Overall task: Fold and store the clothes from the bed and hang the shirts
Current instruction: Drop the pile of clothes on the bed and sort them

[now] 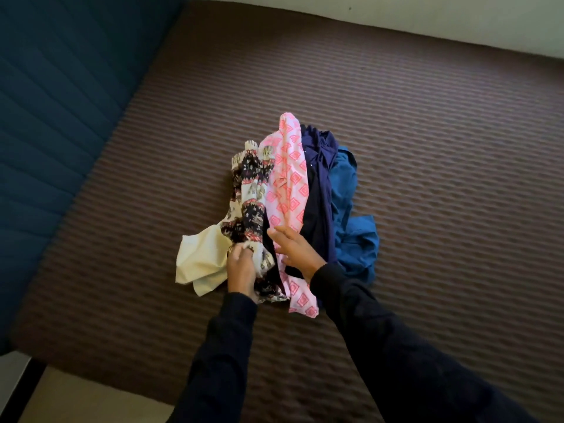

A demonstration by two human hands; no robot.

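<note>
On the brown bed (427,148), the left hand (241,270) pinches the patterned garment (250,193); the right hand (294,248) rests flat-fingered on the pink one (287,178). Beyond, navy (319,184) and blue (351,209) clothes look soft, light, best lifted by an edge.

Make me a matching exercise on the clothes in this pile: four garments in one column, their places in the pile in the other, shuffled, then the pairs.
Garments:
1. cream cloth
2. dark patterned garment
3. pink and white garment
4. blue garment

Places:
A. at the right edge of the pile, beside the navy garment
B. gripped by the left hand
C. at the left edge of the pile, low down
D. in the middle, with the right hand resting open over its lower part

Pairs: 1-C, 2-B, 3-D, 4-A
</note>
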